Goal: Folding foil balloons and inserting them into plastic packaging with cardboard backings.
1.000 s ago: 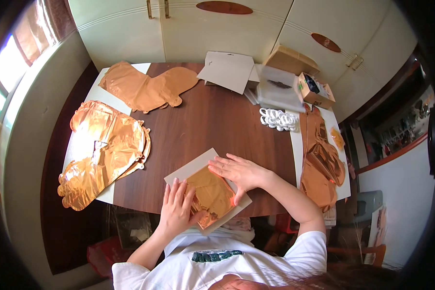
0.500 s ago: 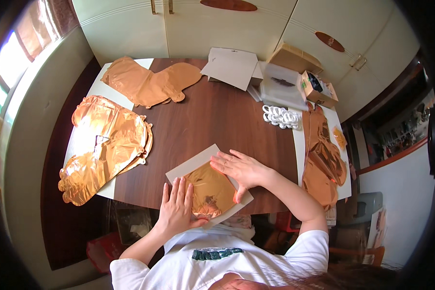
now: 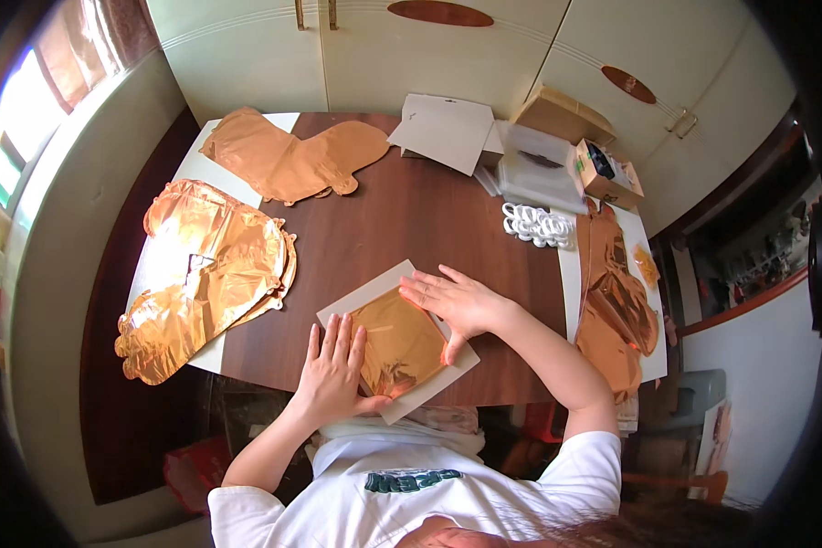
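A folded sheet of shiny gold foil [image 3: 400, 342] lies on a pale card [image 3: 361, 296] at the table's near edge. The card is turned at a slant, and its border shows around the foil. Flat along the left side of the foil rests my left hand [image 3: 333, 370], fingers stretched out and thumb toward the foil's near corner. My right hand [image 3: 458, 306] presses on the foil's far right side, its fingers spread and its thumb pointing down the right edge. Neither hand grips anything.
Rose-gold foil balloons lie in a pile [image 3: 205, 274] at left, another [image 3: 292, 160] at far left, and more [image 3: 612, 310] at right. White rings [image 3: 539, 226], clear plastic bags [image 3: 541, 169], grey-white cards [image 3: 443, 132] and an open small box [image 3: 607, 173] stand toward the back right.
The foil's near end looks flatter and less crumpled. Both hands have shifted slightly away from me with the card, staying flat on the foil.
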{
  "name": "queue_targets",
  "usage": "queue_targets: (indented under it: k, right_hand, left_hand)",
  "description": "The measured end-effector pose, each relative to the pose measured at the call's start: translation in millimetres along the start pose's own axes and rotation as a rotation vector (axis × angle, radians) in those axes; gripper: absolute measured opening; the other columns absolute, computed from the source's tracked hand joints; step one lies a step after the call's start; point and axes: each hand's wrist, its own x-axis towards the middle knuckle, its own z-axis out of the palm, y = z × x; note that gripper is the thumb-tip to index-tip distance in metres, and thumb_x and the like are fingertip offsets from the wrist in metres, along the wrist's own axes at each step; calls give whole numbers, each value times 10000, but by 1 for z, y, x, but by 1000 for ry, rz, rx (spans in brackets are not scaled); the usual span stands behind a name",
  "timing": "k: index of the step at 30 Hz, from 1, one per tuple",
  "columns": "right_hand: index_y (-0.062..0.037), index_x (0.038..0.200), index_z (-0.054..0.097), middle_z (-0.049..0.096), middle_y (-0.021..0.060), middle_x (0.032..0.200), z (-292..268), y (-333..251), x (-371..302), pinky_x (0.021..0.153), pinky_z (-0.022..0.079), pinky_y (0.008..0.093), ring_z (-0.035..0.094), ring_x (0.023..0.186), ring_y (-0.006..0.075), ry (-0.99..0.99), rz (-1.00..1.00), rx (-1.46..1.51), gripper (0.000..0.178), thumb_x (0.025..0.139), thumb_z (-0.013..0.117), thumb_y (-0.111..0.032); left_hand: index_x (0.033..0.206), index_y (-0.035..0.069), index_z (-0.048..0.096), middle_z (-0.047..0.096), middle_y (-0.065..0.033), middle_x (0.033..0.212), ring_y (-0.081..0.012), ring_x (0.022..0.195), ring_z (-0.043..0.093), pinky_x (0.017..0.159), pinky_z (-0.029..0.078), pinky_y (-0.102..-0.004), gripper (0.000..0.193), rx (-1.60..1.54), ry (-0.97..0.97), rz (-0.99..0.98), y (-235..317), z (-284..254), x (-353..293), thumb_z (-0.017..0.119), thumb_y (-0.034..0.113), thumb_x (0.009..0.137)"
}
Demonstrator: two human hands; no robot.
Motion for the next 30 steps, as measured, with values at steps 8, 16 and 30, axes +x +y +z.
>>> queue_targets:
  k: [8,16,30]
  right_hand:
    - [-75,1469,132,167,69,1533,-2,-3,1,1123,169,508,147,1417,237,-12,40,-80,1377,390,795,-617]
    - [-68,1470,108,139,81,1538,-5,-4,2,1119,182,509,128,1421,245,-51,39,-110,1408,371,799,-612]
    - [-63,1466,123,151,73,1536,-3,-5,4,1121,185,506,149,1416,237,-72,60,-113,1433,339,809,-625]
  left_hand:
    - [1375,-99,281,230,-321,1440,-432,1376,175,1102,118,-558,1217,-40,-33,-7,-5,-5,4,542,812,610]
    - [1361,-99,311,270,-296,1434,-415,1368,216,1105,140,-546,1165,-12,-38,18,-10,-9,7,543,787,642]
    - [1377,-48,328,309,-254,1431,-381,1367,244,1111,173,-505,1099,-88,48,123,3,-1,43,573,740,651]
